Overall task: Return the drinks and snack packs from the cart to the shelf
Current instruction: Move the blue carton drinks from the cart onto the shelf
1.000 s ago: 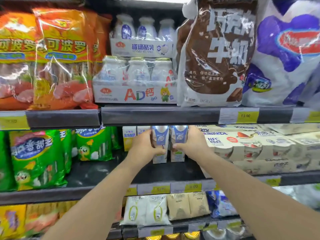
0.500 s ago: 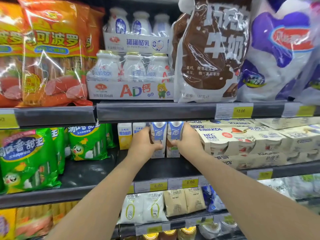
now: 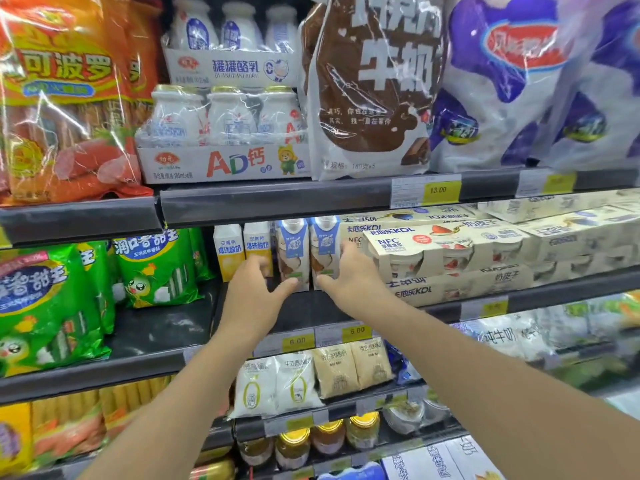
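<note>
Blue-white cartons (image 3: 309,252) upright, seemingly sealed

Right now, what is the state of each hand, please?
Left hand: open, fingers spread, holding nothing, beside the left carton.
Right hand: open, holding nothing, beside the right carton.

Two bare forearms enter from the frame's 6 o'clock edge, no sleeve, watch, band or glove showing anywhere along them; the left hand (image 3: 254,292) and the right hand (image 3: 353,277) are likewise bare, fingers slim, nails short and unpainted, no rings visible.
</note>
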Available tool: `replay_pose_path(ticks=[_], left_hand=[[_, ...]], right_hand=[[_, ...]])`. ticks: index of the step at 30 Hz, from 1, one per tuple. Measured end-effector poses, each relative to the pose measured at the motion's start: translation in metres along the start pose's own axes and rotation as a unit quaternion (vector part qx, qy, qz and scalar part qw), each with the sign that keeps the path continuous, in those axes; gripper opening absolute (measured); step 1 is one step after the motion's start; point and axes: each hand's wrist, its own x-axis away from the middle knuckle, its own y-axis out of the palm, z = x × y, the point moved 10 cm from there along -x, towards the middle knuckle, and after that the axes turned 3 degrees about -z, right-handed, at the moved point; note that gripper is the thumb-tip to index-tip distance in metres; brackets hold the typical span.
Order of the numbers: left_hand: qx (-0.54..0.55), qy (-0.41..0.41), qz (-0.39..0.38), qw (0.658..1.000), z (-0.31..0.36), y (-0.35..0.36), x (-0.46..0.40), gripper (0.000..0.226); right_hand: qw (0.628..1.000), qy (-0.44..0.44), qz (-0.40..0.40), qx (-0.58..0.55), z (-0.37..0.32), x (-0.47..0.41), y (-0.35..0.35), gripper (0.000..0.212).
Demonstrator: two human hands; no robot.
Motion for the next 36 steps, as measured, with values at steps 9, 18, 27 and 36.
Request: replay_pose_path(ticks=[9,18,27,36], left_hand=[[-0.141,0.128,-0.228,0.955,0.126,0.077,0.086,0.030],[-0.172,0.260,-0.398,0.863,0.293,0.302,0.219,0.067],[-0.165,0.375,-0.495,0.766,0.451,0.484,0.382,0.069],[-0.152,0.434,-0.582,0.671,0.536,0.660,0.476,0.076]], right_hand=[[0.996,-0.043,-0.048,0.054,0.069,0.103,-0.097,0.036],[0.987,0.141,0.020,0.078,0.303,0.270,-0.296,0.086],[0.933,0.323,0.111,0.110,0.489,0.456,-0.444,0.081],[0.857,0.477,0.177,0.076,0.655,0.555,-0.504,0.094]])
